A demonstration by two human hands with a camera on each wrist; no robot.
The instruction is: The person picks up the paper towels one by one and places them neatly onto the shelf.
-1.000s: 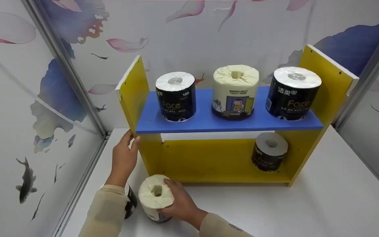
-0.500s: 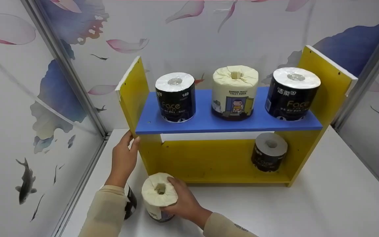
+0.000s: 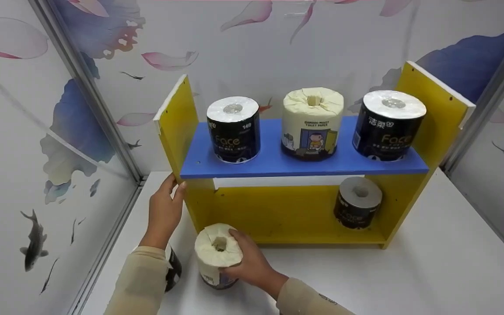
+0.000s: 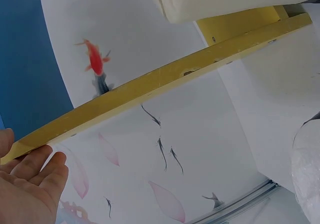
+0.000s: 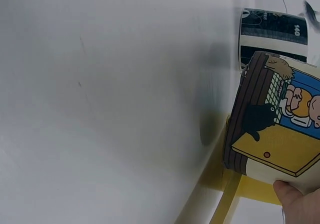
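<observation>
My right hand (image 3: 254, 264) grips a cream-wrapped toilet paper roll (image 3: 218, 258), thumb on the near side and fingers over the far side. In the right wrist view the cartoon print on that roll (image 5: 280, 114) faces the camera. The roll is in front of the shelf unit's lower left corner. My left hand (image 3: 165, 212) holds the yellow left side panel (image 3: 177, 127) at the blue shelf's height. In the left wrist view, the thumb and the fingers (image 4: 32, 164) lie on opposite sides of the panel's edge. Behind the left sleeve, a black-and-white roll (image 3: 173, 269) is partly hidden.
On the blue shelf (image 3: 274, 168) stand a black roll (image 3: 234, 140), a cream roll (image 3: 311, 131) and another black roll (image 3: 385, 135). A grey-topped black roll (image 3: 357, 210) stands at the right of the yellow lower shelf (image 3: 278, 223). Printed walls enclose the white table (image 3: 344, 284).
My right hand has moved the cream roll slightly right and toward the lower shelf. The left hand stays on the side panel.
</observation>
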